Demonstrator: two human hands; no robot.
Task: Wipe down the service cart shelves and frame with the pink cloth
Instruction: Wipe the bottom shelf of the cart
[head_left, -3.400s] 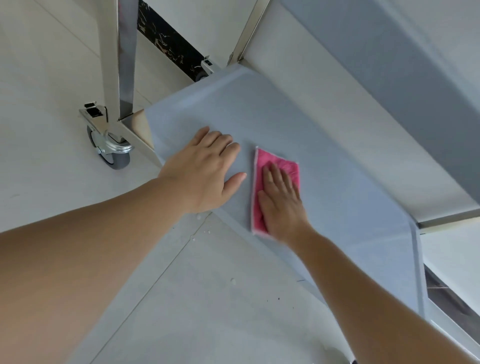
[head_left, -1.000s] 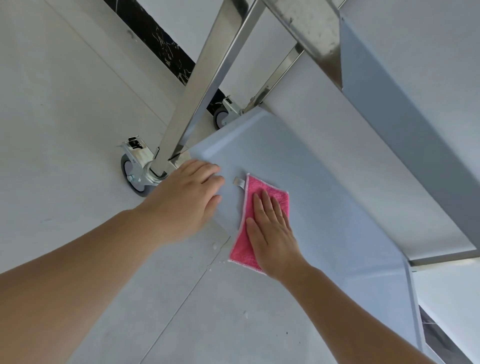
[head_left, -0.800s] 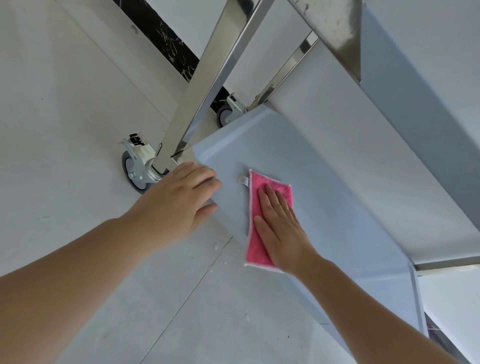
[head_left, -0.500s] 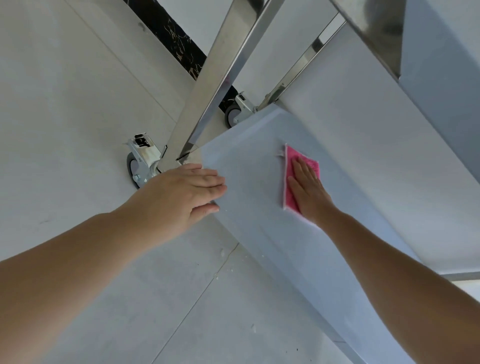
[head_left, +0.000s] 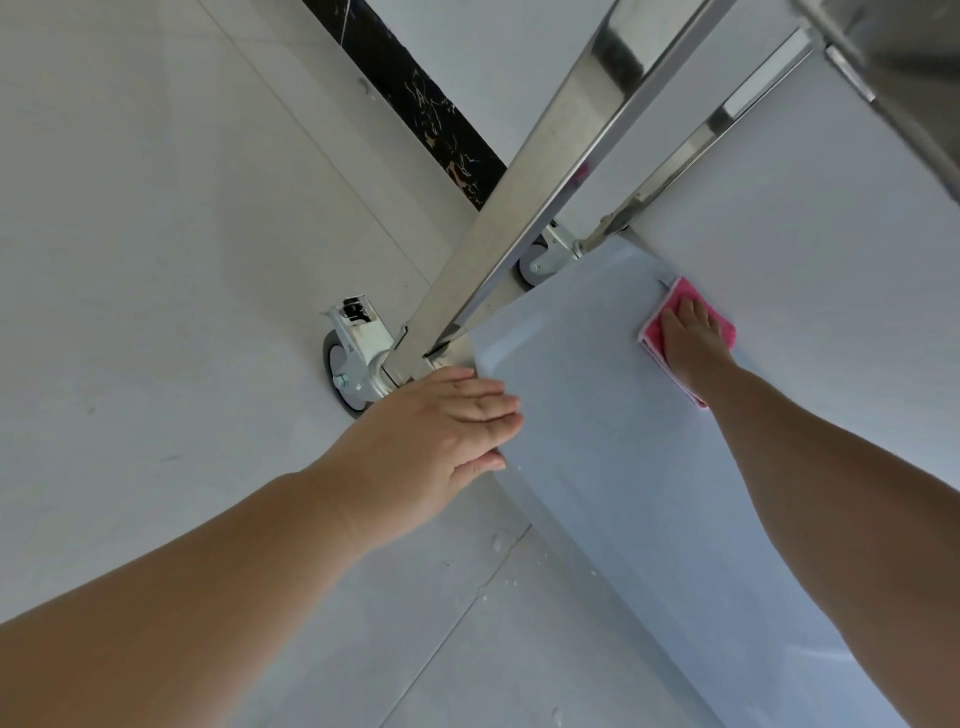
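Step in hand: wiping the bottom shelf (head_left: 649, 467) of the service cart — the far part of it, I judge, close under the shelf above.
Right hand (head_left: 691, 340): flat, fingers straight, pressing the pink cloth (head_left: 724, 327) down on the shelf; it grips nothing.
Pink cloth: under the right palm, near the far corner of the shelf, its edges showing on both sides of the hand.
Left hand (head_left: 441, 421): open, fingers straight, resting on the near corner of the shelf, just beside the steel frame post (head_left: 524, 208) and its caster wheel (head_left: 350, 371); it seems to steady the cart.
Next move: probably a stroke back toward the body or sideways, with the palm kept flat so the cloth does not fold.
Edges: ahead of the right hand the shelf ends soon at the rear post (head_left: 691, 140); the raised rim runs beside the left hand.
Open room: wide free shelf between the two hands and behind the right wrist — little room above, under the upper shelf (head_left: 831, 234).
Frame: not yet being wiped here, by my judgement.
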